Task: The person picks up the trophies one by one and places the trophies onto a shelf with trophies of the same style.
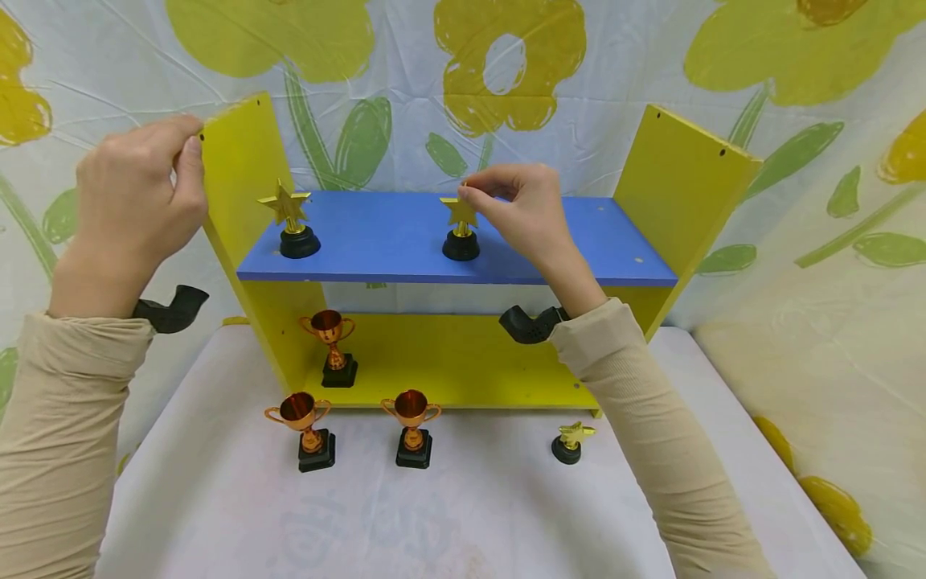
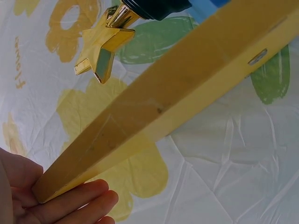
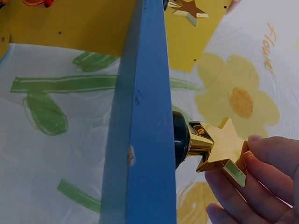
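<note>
My left hand (image 1: 141, 193) grips the upper front corner of the yellow side panel (image 1: 242, 169), thumb on one face and fingers on the other in the left wrist view. With thumb and fingertips, my right hand (image 1: 528, 213) pinches a gold star trophy (image 3: 226, 144) by its star. The black base of that trophy rests against the top of the blue shelf board (image 1: 376, 229) near its middle. A second gold star trophy (image 1: 298, 241) stands at the board's left end, close to the gripped panel.
On the yellow bottom shelf (image 1: 463, 362) stands a bronze cup trophy (image 1: 338, 370) at the left. Two more, a left cup (image 1: 316, 450) and a right cup (image 1: 414, 449), stand on the white table in front. A small gold star trophy (image 1: 567, 449) is at front right.
</note>
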Motion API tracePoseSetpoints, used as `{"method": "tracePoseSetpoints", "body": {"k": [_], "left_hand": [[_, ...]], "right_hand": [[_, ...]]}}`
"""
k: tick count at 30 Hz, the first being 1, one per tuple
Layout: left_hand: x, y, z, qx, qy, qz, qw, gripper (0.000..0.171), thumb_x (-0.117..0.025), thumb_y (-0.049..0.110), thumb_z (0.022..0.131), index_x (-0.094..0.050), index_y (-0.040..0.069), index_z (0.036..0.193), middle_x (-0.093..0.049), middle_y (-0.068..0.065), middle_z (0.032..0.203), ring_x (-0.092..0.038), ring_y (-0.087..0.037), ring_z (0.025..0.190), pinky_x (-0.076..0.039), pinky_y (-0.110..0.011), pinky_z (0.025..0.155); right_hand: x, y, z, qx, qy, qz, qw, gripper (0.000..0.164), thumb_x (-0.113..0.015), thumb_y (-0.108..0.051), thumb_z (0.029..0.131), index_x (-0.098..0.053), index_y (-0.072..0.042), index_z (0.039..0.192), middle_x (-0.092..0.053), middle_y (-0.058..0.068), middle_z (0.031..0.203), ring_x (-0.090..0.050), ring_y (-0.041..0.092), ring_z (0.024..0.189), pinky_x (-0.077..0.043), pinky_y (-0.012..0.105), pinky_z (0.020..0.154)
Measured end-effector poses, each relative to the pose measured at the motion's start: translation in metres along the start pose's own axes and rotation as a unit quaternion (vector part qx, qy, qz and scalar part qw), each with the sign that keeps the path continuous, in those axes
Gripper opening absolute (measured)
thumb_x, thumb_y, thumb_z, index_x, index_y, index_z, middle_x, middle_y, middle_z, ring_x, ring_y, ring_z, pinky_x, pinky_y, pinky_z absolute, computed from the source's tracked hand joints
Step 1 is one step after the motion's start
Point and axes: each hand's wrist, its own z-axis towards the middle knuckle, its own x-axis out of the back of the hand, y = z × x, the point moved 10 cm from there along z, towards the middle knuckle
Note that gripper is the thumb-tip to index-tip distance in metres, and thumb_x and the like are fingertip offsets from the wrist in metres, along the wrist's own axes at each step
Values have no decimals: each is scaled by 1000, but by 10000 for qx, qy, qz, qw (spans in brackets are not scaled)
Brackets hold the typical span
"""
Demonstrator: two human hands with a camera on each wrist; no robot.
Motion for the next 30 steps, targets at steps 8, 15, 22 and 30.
{"method": "tracePoseSetpoints", "body": {"k": [8, 15, 22, 30], "left_hand": [[0, 1, 0, -3, 22, -59, 10000, 35, -41, 15, 99, -68, -4, 113, -70, -22, 111, -62, -56, 87, -42, -70, 67], [0, -1, 0, 55, -29, -45, 10000, 36, -41, 15, 99, -68, -4, 115, -69, -22, 113, -61, -57, 88, -42, -70, 69], [0, -1, 0, 72, -34, -49, 10000, 36, -41, 15, 99, -68, -4, 114, -69, -22, 113, -62, -57, 90, -42, -70, 69], [0, 0, 1, 37, -19, -56, 10000, 36, -40, 16, 100, -67, -4, 113, -70, -23, 109, -60, -57, 84, -41, -70, 67]], "right_hand": [[0, 1, -1, 10, -15, -35, 10000, 16, -75, -17, 88, -79, -5, 98, -76, 7, 93, -69, 12, 87, -52, 25, 86], [3, 0, -2, 27, 45, -27, 10000, 17, -74, -21, 90, -79, -7, 98, -76, 6, 90, -69, 12, 85, -51, 25, 88], [8, -1, -7, -25, 80, -4, 10000, 22, -71, -21, 92, -76, -6, 107, -75, 7, 99, -69, 14, 90, -48, 24, 96], [19, -6, -18, 101, 139, 111, 9998, 28, -71, -18, 92, -71, -5, 117, -71, 11, 113, -66, 17, 98, -46, 27, 100]]}}
